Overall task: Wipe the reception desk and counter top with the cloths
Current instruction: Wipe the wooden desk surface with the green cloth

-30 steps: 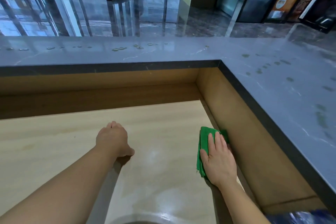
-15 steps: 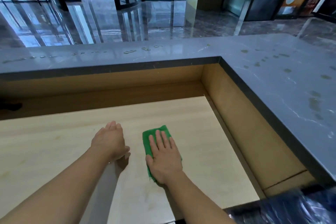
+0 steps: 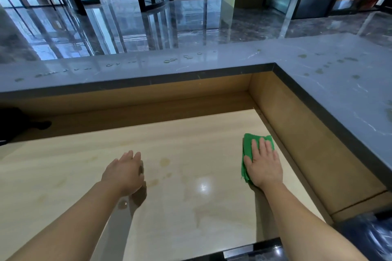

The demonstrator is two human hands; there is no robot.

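Note:
A folded green cloth (image 3: 247, 150) lies on the pale wooden desk (image 3: 191, 137) near its right wall. My right hand (image 3: 263, 164) presses flat on the cloth with straight fingers and covers most of it. Left of it, my left hand (image 3: 125, 172) rests on the desk with relaxed fingers and holds nothing. Faint brownish stains (image 3: 164, 162) mark the desk between my hands. The raised grey stone counter top (image 3: 339, 82) wraps around the back and right side, dotted with water drops (image 3: 169, 61).
Wooden panel walls (image 3: 297, 133) rise from the desk to the counter. A dark object (image 3: 19, 123) sits in the shadowed recess at the far left. A blue plastic bag (image 3: 373, 237) shows at the bottom right. Beyond the counter lies a glossy lobby floor with glass doors.
My right hand has slid the green cloth from the middle of the desk back to the right, beside the wall. My left hand stayed roughly in place.

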